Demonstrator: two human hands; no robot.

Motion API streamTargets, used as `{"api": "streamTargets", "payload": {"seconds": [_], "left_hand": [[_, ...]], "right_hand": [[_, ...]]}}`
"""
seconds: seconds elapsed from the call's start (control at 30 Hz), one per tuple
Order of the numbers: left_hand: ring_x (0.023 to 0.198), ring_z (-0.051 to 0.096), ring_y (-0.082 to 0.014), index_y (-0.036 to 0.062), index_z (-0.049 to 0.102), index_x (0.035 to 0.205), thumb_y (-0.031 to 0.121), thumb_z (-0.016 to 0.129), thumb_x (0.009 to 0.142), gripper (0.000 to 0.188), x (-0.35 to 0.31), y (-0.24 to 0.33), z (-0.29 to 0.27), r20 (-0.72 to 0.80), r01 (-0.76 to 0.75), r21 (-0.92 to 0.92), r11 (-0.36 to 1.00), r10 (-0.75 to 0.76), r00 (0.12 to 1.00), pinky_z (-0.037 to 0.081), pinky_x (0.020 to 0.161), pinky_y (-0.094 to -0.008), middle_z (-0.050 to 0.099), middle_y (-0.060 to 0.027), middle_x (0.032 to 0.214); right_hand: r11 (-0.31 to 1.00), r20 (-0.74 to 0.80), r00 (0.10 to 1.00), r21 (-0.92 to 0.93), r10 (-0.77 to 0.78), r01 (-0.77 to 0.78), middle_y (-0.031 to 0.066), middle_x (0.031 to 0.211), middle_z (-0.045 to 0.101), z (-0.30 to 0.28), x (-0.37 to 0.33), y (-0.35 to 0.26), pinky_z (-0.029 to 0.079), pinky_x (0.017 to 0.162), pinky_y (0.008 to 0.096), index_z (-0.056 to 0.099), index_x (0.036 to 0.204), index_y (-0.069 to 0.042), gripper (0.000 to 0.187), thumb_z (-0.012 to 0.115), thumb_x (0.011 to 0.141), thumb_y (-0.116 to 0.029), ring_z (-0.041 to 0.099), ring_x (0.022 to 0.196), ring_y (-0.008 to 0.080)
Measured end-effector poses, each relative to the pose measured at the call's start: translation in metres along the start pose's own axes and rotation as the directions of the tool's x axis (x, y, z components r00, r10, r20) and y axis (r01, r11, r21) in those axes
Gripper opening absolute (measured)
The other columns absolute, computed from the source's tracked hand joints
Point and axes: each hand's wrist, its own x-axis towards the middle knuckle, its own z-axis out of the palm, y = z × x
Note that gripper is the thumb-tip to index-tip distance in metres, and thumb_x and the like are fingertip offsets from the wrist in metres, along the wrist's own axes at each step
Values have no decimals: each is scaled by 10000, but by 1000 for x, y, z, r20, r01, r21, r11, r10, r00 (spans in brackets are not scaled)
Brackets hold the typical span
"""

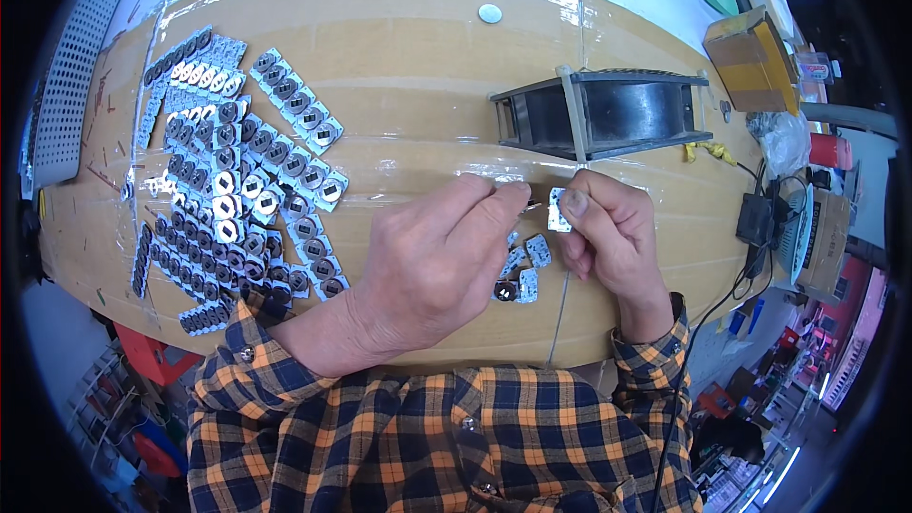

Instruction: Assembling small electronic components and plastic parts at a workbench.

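Right hand (613, 233) pinching small white board (559, 210); left hand (442, 256) fingertips closing on thin part beside it; board strips (237, 180) lying at 9 o'clock.

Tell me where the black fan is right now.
In the head view, the black fan stands on the wooden table, right of centre, just beyond the right hand and its small white part.

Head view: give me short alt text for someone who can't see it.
Two hands meet over a tan table: the right hand pinches a small white square part, the left hand touching it. Loose parts lie beneath, rows of part strips to the left, a black fan behind.
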Motion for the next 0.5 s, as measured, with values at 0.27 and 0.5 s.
{"api": "streamTargets", "payload": {"seconds": [0.27, 0.5], "left_hand": [[674, 659, -260, -29, 659, 1062, -101, 682, 739, 331, 0, 2, -2, 6, 37, -22, 999, -37, 999, 510, 555, -325, 655, -143, 878], [656, 638, -259, -33, 635, 1060, -49, 671, 724, 338, 0, -1, 1, -27, 41, -34, 999, -42, 999, 513, 538, -347, 611, -126, 873]], "right_hand": [[994, -29, 996, -71, -90, 88, -11, 510, 490, -1, -2, 4, 308, 373, 203, 523, 724, -36, 289, 524, 976, -176, 405, 386, 36], [984, -39, 996, -163, -86, 79, -41, 570, 532, 3, -2, 2, 310, 400, 169, 561, 825, -47, 299, 517, 1022, -268, 432, 442, 0]]}}
